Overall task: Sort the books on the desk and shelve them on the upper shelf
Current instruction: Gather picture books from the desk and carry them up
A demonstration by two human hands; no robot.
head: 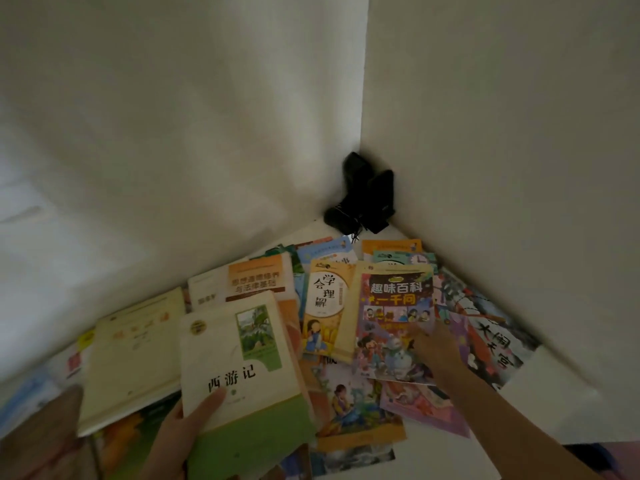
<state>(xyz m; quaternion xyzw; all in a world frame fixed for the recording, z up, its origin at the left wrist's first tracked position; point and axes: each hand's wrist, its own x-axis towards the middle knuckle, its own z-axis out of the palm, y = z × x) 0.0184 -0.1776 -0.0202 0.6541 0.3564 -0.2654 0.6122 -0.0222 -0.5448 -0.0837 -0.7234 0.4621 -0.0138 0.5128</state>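
my left hand (180, 434) grips a thick cream and green paperback book (242, 382), thumb across its cover, lifted over the pile. my right hand (434, 344) rests on a thin colourful cartoon picture book (394, 320); whether its fingers pinch the edge, i cannot tell. around both hands more books (325, 306) lie scattered on the white table (554, 393). beyond them, a black object (363, 199) sits in the wall corner.
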